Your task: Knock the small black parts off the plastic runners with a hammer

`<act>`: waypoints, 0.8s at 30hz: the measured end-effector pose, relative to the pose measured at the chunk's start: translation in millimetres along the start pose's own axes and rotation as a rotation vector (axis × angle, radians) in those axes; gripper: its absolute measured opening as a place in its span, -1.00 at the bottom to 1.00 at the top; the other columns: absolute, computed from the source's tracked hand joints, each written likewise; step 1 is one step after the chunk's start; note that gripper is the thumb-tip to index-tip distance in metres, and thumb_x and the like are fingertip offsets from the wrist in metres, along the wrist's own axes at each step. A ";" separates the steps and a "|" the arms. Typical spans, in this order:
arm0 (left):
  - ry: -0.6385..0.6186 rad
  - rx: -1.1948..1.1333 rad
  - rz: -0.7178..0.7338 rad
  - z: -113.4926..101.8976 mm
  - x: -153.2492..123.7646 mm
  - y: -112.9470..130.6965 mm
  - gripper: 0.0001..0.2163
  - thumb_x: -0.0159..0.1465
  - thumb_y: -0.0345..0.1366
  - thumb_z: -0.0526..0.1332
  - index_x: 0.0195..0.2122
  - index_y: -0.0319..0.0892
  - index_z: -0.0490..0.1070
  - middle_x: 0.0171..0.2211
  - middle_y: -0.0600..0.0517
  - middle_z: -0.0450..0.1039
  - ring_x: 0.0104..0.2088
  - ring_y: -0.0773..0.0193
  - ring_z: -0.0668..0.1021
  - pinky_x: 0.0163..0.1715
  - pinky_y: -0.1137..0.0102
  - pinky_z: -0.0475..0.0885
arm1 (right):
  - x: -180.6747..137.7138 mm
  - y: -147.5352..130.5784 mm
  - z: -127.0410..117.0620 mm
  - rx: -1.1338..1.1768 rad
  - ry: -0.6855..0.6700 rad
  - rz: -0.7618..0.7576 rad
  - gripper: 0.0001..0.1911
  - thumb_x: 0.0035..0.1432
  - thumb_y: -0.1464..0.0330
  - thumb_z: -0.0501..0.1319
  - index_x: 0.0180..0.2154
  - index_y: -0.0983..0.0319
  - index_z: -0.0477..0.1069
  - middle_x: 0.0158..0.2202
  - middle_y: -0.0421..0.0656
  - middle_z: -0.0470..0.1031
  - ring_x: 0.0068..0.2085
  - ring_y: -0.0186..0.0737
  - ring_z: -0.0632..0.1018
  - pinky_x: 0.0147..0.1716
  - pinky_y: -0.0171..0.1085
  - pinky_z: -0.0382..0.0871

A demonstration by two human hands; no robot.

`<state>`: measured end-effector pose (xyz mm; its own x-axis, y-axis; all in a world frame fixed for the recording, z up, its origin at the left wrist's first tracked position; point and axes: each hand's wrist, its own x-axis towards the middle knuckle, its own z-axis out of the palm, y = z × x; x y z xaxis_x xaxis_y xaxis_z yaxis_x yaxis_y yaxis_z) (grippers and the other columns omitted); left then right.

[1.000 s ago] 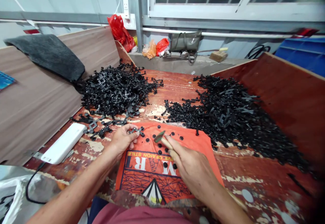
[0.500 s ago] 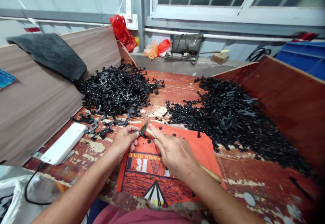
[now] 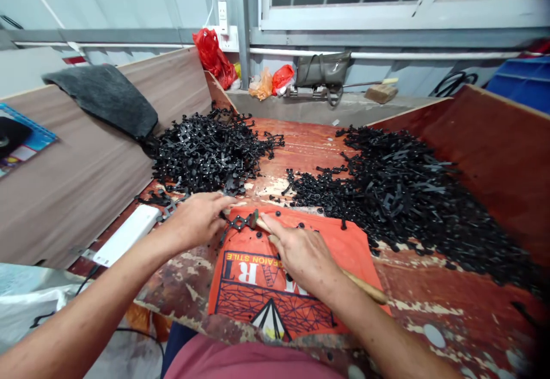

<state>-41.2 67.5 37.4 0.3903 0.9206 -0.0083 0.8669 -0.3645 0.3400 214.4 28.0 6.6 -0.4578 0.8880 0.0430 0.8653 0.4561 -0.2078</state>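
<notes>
Orange bag [image 3: 344, 247] — big white "R T" (rest covered) — small line ends "STILE".

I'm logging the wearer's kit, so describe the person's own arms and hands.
The left hand and right hand are ungloved, with no ring, watch or band showing. The left arm and right arm are bare; no sleeve is in view. A dark red garment shows at the bottom edge.

- Worn red bench [image 3: 309, 144].
- Orange printed sack [image 3: 344, 241] flat under the right hand [image 3: 301, 253].
- Black sprue pile [image 3: 206, 150] just beyond the left hand [image 3: 193, 221], white power bank [image 3: 129, 233] left of it.
- Second black heap [image 3: 408, 196] further right.
</notes>
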 end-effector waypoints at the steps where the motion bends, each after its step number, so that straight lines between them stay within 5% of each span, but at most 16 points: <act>1: -0.074 -0.080 0.122 3.3 2.4 -1.0 -0.53 0.10 -0.41 0.25 0.07 0.03 0.43 -0.02 -0.03 0.50 -0.01 0.06 0.49 -0.01 0.31 0.32 | 0.3 0.1 0.1 -0.011 0.005 0.000 -0.47 0.36 0.31 0.02 0.31 -0.09 0.07 -0.25 -0.20 0.65 -0.35 -0.17 0.62 -0.41 -0.29 0.34; 5: -0.225 -0.301 0.271 19.9 6.6 -4.1 -0.50 0.08 -0.47 0.26 0.06 0.06 0.41 0.06 0.00 0.44 0.06 0.06 0.44 0.09 0.28 0.26 | 0.6 1.6 -4.7 -0.002 0.031 -0.020 -0.47 0.36 0.32 0.04 0.31 -0.07 0.08 -0.26 -0.21 0.64 -0.32 -0.16 0.62 -0.42 -0.30 0.33; 9: -0.122 -0.441 0.059 15.9 -0.3 4.1 -0.73 0.17 -0.39 0.22 -0.10 -0.02 0.46 -0.14 0.02 0.49 -0.16 0.17 0.49 -0.15 0.38 0.34 | -8.3 10.0 -16.5 0.107 0.084 0.030 -0.46 0.37 0.32 0.03 0.32 -0.13 0.02 -0.19 -0.26 0.64 -0.27 -0.18 0.63 -0.36 -0.28 0.41; 14: -0.011 -1.070 -0.324 16.3 -2.7 33.6 -0.78 0.16 -0.20 0.29 -0.21 -0.12 0.36 -0.53 0.20 0.31 -0.59 0.44 0.31 -0.56 0.55 0.17 | -31.7 23.1 -22.1 0.262 0.117 0.103 -0.51 0.40 0.32 -0.02 0.30 -0.12 0.09 -0.08 -0.26 0.61 -0.16 -0.21 0.63 -0.20 -0.24 0.48; 24: 0.028 -1.458 -0.575 55.4 16.2 50.7 -0.66 -0.07 -0.40 0.42 -0.31 -0.20 0.31 -0.63 0.18 0.39 -0.64 0.44 0.46 -0.47 0.46 0.48 | -52.7 32.4 -7.8 0.253 0.065 0.162 -0.49 0.37 0.37 0.00 0.29 -0.13 0.10 -0.07 -0.27 0.61 -0.17 -0.15 0.64 -0.27 -0.20 0.50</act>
<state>26.3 56.1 2.5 0.1055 0.8917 -0.4402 -0.1508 0.4519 0.8792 268.1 -3.6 5.1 -0.2971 0.9535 0.0501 0.8441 0.2868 -0.4530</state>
